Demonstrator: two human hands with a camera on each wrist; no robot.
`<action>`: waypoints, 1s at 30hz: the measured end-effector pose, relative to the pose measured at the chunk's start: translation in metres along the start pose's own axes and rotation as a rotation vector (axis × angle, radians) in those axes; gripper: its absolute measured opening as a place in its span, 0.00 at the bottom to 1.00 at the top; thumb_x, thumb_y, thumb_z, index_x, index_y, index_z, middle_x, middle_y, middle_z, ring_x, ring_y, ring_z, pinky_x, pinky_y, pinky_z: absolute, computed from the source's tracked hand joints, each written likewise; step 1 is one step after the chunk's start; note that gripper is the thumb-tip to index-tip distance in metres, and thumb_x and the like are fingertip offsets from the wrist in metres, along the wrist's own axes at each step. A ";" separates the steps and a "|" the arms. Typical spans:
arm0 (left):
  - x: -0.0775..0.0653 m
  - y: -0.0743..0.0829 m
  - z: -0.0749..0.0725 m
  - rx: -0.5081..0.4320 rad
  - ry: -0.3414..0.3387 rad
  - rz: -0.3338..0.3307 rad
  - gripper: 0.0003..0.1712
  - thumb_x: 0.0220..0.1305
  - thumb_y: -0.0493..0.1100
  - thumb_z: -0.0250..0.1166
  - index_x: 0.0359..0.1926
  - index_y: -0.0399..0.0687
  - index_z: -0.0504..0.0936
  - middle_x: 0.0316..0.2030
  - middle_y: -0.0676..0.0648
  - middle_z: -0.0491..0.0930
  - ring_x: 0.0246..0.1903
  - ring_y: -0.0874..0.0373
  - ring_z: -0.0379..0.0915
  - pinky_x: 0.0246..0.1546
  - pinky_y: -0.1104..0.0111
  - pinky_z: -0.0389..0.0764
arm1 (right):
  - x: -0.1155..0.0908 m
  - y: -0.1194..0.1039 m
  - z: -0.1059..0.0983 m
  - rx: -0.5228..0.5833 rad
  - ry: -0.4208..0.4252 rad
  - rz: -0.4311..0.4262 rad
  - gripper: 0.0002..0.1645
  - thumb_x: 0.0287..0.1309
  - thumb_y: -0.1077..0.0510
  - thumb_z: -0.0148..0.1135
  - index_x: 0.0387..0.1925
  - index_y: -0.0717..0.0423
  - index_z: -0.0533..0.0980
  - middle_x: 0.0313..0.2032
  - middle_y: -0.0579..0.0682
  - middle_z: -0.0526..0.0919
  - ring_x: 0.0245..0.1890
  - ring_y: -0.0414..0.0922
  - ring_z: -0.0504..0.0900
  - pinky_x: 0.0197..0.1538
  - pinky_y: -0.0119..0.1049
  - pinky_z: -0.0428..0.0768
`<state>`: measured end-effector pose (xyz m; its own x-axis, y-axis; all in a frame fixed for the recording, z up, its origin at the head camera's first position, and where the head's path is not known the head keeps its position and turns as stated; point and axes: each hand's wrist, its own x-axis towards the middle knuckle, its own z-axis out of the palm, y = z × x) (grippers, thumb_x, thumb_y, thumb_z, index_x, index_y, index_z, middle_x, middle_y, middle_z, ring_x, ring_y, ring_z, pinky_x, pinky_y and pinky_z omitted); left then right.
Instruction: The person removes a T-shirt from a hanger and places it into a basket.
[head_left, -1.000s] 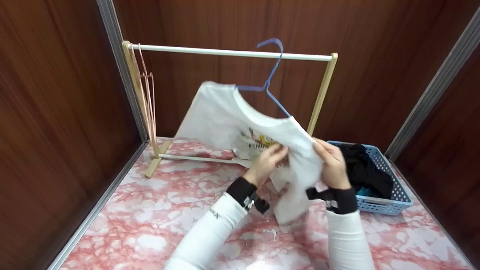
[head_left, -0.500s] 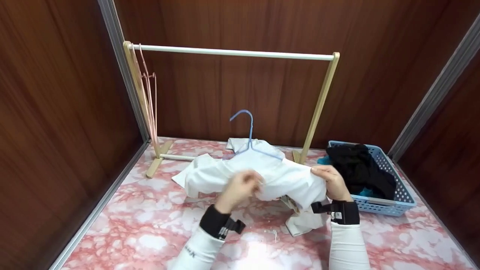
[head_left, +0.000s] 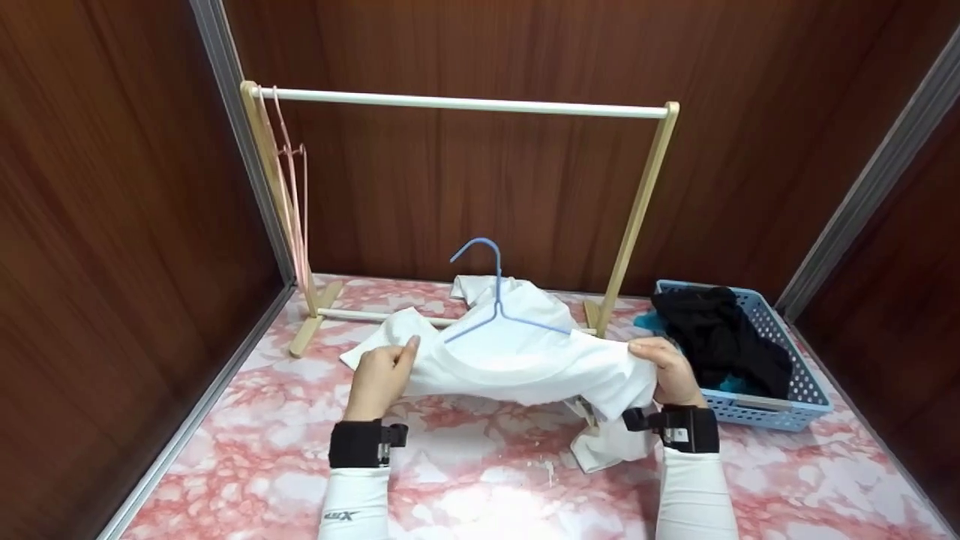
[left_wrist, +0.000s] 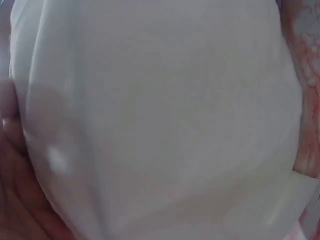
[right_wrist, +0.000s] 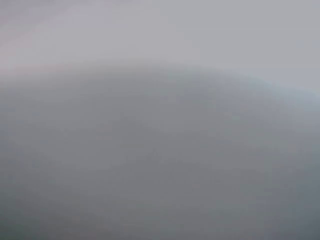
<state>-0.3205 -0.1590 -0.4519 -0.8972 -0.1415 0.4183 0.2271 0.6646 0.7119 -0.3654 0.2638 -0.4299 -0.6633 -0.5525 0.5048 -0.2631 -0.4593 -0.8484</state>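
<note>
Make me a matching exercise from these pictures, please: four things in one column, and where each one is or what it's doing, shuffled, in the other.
Column one
1. Blue hanger
2. Pink hangers
3. Black clothing
4. Right hand

Column two
A. Lying in the blue basket
B. Gripping the white shirt
C. Hanging near the left end of the rail
D. Hook sticking up from the shirt's neck opening

Right pairs: 1-D, 2-C, 3-A, 4-B.
</note>
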 end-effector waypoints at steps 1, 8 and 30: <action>-0.001 0.002 -0.004 -0.003 -0.033 -0.005 0.35 0.78 0.57 0.56 0.12 0.53 0.59 0.12 0.56 0.54 0.16 0.60 0.50 0.22 0.68 0.55 | 0.000 -0.001 0.001 0.009 -0.028 -0.017 0.37 0.72 0.75 0.29 0.38 0.57 0.88 0.33 0.46 0.91 0.29 0.37 0.89 0.34 0.27 0.86; -0.025 0.042 -0.047 0.030 -0.129 -0.046 0.34 0.76 0.56 0.59 0.12 0.54 0.60 0.14 0.55 0.55 0.18 0.60 0.54 0.22 0.67 0.57 | 0.000 -0.011 0.004 0.109 -0.227 -0.141 0.31 0.74 0.75 0.30 0.50 0.69 0.83 0.40 0.54 0.91 0.35 0.41 0.91 0.40 0.30 0.87; -0.007 0.031 0.013 0.277 -0.018 0.275 0.30 0.71 0.54 0.65 0.11 0.52 0.74 0.11 0.52 0.70 0.15 0.58 0.66 0.19 0.65 0.65 | 0.040 0.034 0.082 -0.833 0.273 0.048 0.14 0.74 0.64 0.55 0.51 0.70 0.81 0.38 0.64 0.87 0.41 0.43 0.87 0.50 0.30 0.83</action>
<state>-0.3117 -0.1278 -0.4398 -0.8239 0.0809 0.5610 0.3515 0.8494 0.3937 -0.3436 0.1685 -0.4257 -0.8035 -0.3232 0.4999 -0.5853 0.2763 -0.7623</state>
